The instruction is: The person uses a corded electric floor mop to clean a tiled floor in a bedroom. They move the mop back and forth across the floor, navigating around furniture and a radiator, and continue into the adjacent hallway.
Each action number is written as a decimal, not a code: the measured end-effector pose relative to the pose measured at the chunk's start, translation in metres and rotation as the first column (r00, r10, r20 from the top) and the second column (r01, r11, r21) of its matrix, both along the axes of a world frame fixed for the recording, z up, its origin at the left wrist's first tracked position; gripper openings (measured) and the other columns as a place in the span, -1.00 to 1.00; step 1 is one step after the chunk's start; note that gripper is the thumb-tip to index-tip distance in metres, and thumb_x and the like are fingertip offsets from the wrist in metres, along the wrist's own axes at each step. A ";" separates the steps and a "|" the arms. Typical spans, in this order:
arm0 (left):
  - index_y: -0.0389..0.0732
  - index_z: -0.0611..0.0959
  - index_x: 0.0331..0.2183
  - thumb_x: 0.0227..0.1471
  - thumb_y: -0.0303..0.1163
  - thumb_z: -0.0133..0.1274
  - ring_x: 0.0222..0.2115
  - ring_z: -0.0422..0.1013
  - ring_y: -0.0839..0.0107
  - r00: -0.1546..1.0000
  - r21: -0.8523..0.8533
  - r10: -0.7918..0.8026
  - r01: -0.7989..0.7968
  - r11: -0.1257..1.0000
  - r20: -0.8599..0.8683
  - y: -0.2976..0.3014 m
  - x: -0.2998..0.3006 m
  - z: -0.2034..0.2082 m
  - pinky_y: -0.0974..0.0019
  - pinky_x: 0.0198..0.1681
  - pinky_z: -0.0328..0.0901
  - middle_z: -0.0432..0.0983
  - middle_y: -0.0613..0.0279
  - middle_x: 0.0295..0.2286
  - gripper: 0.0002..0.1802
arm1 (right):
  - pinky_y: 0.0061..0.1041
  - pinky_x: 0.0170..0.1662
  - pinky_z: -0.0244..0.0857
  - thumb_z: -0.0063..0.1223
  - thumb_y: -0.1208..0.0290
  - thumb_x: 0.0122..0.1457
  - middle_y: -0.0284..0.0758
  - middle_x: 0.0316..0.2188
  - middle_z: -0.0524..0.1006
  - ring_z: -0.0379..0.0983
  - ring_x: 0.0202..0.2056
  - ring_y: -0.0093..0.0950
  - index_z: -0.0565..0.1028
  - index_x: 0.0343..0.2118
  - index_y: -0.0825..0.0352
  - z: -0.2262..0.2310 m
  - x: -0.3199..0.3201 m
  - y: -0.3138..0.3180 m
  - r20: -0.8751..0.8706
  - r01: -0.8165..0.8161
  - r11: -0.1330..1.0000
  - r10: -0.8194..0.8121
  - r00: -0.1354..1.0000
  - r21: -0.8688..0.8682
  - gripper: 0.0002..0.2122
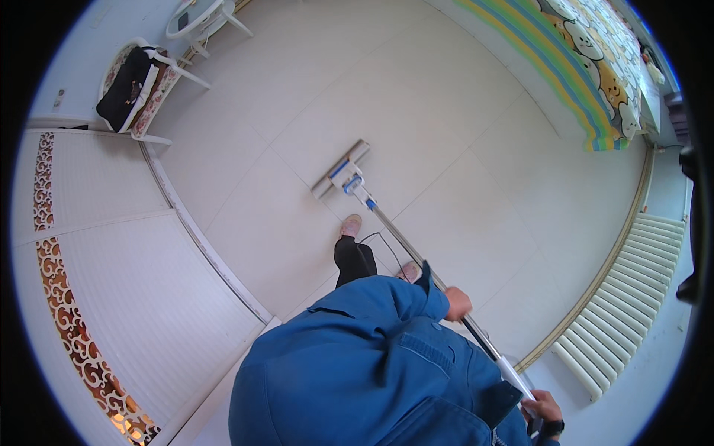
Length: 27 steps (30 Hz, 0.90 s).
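A long-handled floor mop (398, 236) slants across the view, with a metal pole and a white section at its upper end. Its wide silver head (323, 186), joined by a blue-and-white neck, lies flat on the pale tiles ahead of my feet. Partway along the pole, my left hand (457, 305) is wrapped around it, the blue sleeve reaching across my body. My right hand (545, 407), a dark band at its wrist, grips the white upper end at the lower right; part of that end is hidden.
On the left stand sliding doors (111, 201) with scrollwork strips, plus a chair (152, 137) holding a dark bag (126, 89). A bed with a patterned cover (587, 59) is at the far right. A white radiator (632, 297) lines the right wall. A thin dark cord (381, 235) curves near my feet.
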<state>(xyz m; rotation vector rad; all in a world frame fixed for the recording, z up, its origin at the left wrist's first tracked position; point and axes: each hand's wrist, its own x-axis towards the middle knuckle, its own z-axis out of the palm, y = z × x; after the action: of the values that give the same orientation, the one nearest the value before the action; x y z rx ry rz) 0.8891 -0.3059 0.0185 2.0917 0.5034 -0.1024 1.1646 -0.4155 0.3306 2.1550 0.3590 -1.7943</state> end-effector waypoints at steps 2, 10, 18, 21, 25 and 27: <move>-0.10 0.54 -0.65 -0.34 -0.23 0.24 -0.50 0.45 0.03 0.982 -0.095 -0.023 0.042 0.995 0.185 0.003 0.014 0.005 0.03 -0.50 0.31 0.48 0.10 -0.62 -0.78 | -0.53 -0.64 0.22 0.12 0.41 -0.04 -0.29 -0.67 0.47 0.36 -0.73 -0.49 0.49 -0.42 0.44 0.012 0.020 -0.004 0.024 0.060 0.998 -0.060 0.998 0.033 -0.81; -0.09 0.51 -0.62 -0.34 -0.23 0.23 -0.49 0.43 0.01 0.983 -0.015 0.182 -0.181 0.983 0.015 0.117 -0.050 -0.059 -0.02 -0.47 0.27 0.46 0.08 -0.61 -0.76 | -0.57 -0.61 0.22 0.11 0.34 0.00 -0.33 -0.65 0.44 0.35 -0.68 -0.53 0.48 -0.37 0.45 -0.071 -0.014 0.141 -0.142 -0.062 0.993 0.076 0.987 0.099 -0.76; -0.10 0.59 -0.60 -0.34 -0.38 0.10 -0.45 0.43 0.02 0.607 0.473 0.767 -0.624 0.622 -0.209 0.365 -0.284 -0.086 0.02 -0.40 0.29 0.48 0.04 -0.56 -0.92 | -0.58 -0.61 0.12 -0.01 0.21 0.11 -0.39 -0.70 0.41 0.28 -0.68 -0.60 0.48 -0.52 0.41 -0.199 -0.215 0.414 -0.441 -0.131 0.910 0.311 0.842 0.392 -0.70; -0.16 0.56 -0.32 -0.25 -0.47 0.12 -0.08 0.29 0.07 0.296 0.687 0.939 -0.646 0.334 -0.178 0.447 -0.350 -0.066 0.06 -0.06 0.19 0.42 0.07 -0.20 -0.71 | -0.55 -0.60 0.15 -0.04 0.27 0.13 -0.34 -0.72 0.40 0.28 -0.68 -0.53 0.47 -0.50 0.41 -0.229 -0.319 0.525 -0.470 -0.154 0.780 0.507 0.722 0.606 -0.74; -0.21 0.38 0.01 -0.20 -0.40 0.18 0.11 0.11 0.08 0.124 0.701 0.992 -0.710 0.069 0.028 0.495 -0.370 -0.042 0.10 0.13 0.05 0.24 0.03 0.04 -0.35 | -0.57 -0.64 0.19 0.00 0.28 0.14 -0.35 -0.67 0.38 0.32 -0.66 -0.55 0.44 -0.36 0.46 -0.230 -0.410 0.588 -0.559 0.109 0.914 0.143 0.817 0.392 -0.73; -0.24 0.35 0.00 -0.22 -0.39 0.19 0.12 0.09 0.09 0.222 0.693 0.975 -0.702 0.165 -0.007 0.497 -0.365 -0.040 0.07 0.13 0.04 0.23 0.03 0.04 -0.33 | -0.61 -0.65 0.15 -0.01 0.25 0.15 -0.37 -0.65 0.38 0.27 -0.69 -0.60 0.43 -0.37 0.45 -0.227 -0.406 0.588 -0.595 0.130 0.915 0.136 0.792 0.381 -0.72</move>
<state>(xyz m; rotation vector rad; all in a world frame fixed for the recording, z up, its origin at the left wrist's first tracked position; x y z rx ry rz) 0.5238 0.1915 -0.0216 1.8910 2.3054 0.3059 0.7582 0.1727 0.1032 1.7052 0.9624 -2.5825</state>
